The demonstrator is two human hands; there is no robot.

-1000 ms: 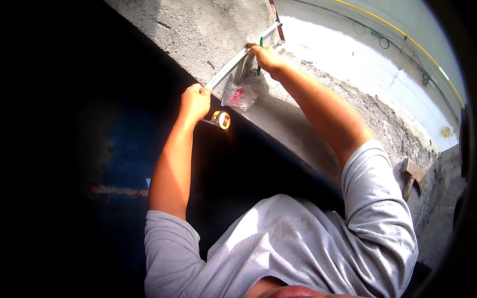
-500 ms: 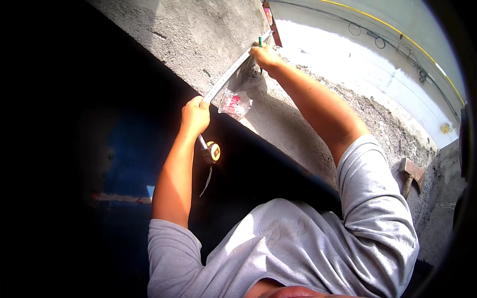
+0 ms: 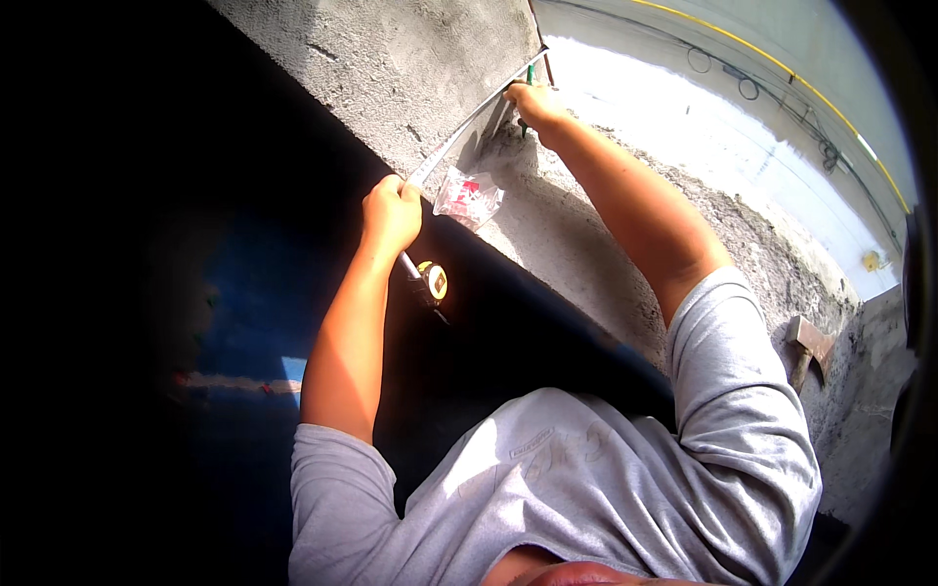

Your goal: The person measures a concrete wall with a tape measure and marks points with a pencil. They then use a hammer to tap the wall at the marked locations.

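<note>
The dark, yellow-faced tape measure [image 3: 435, 280] has swung slightly right.

Wall [image 3: 625, 83]: we see white glare
Ledge [image 3: 581, 256]: sunlit, partly shadowed
Left side: near-black to us
Pipe [image 3: 789, 76]: bowed near the rim

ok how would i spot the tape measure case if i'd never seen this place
Find the rough concrete ledge, then the left hand near its edge, gripping a pale measuring blade. Just below that hand, against the dark, is the tape measure case. Its round yellow face sets it apart from the clear plastic bag with red print nearby.
</note>
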